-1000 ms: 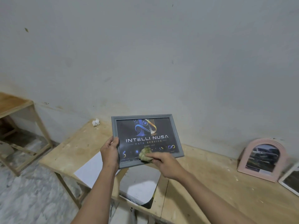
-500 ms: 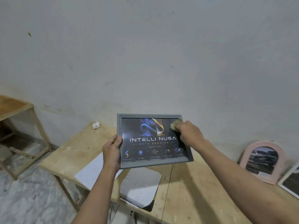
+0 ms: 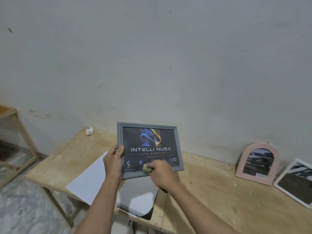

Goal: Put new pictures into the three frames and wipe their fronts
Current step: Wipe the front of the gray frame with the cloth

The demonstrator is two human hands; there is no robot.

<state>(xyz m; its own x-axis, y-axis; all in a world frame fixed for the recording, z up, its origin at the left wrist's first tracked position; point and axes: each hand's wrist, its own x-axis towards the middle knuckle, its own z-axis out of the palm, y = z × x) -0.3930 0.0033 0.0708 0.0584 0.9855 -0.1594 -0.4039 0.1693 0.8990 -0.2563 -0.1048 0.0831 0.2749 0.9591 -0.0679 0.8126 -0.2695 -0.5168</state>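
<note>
A grey picture frame (image 3: pixel 149 142) with a dark "INTELLI NUSA" print is held upright above the wooden table (image 3: pixel 211 190). My left hand (image 3: pixel 113 162) grips its left edge, thumb on the front. My right hand (image 3: pixel 160 173) pinches a small yellowish cloth (image 3: pixel 147 169) and presses it against the lower part of the frame's front. A pink arched frame (image 3: pixel 258 163) with a photo leans on the wall at the right. Beside it a white frame (image 3: pixel 294 182) leans too, cut off by the image edge.
A white sheet (image 3: pixel 89 179) and a grey sheet with a rounded corner (image 3: pixel 137 198) lie on the table's near edge, overhanging it. A small white object (image 3: pixel 89 130) sits at the table's back left corner. Another wooden table (image 3: pixel 10 115) stands at the far left.
My right hand has swept the cloth from the frame's lower middle up to its top right corner, then back down to the lower middle. The left hand keeps hold of the frame.
</note>
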